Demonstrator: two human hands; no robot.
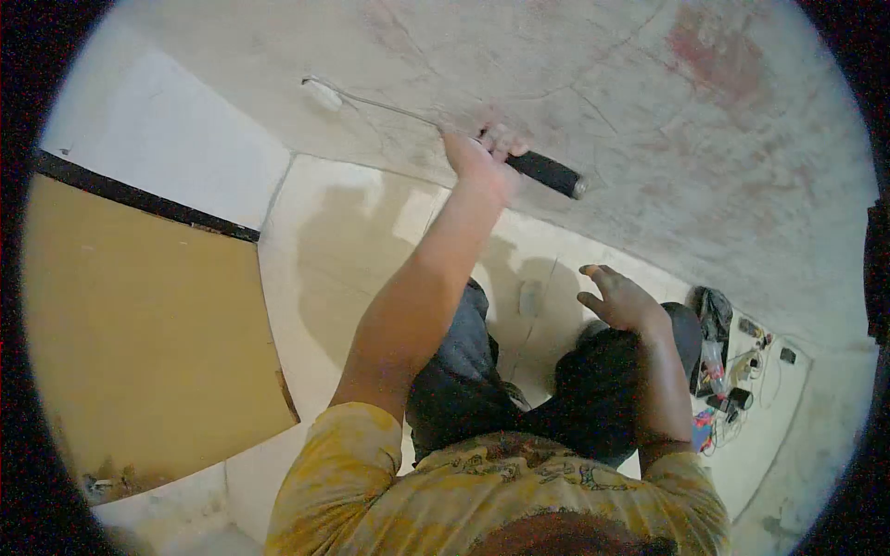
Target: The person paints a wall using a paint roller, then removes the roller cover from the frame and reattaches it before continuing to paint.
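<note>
My left hand (484, 159) is stretched up against the grey wall, its fingers wrapped round the black grip of what looks like a small paint roller (549, 174). From the fist a thin metal rod (389, 107) runs left to a small white head (323, 94), which lies at the wall surface. Over my right knee hangs my right hand (619, 298), empty, with thumb and fingers apart. A pale rectangular thing (530, 298) lies on the floor between my knees; its kind is hard to make out.
The wall (593, 83) has cracks, smears and a reddish patch. At left is a yellow-brown panel (158, 324) with a black edge strip (148, 196). Along the right wall lie a black plastic bag (712, 310), cables and small devices (740, 398) on the pale floor (324, 213).
</note>
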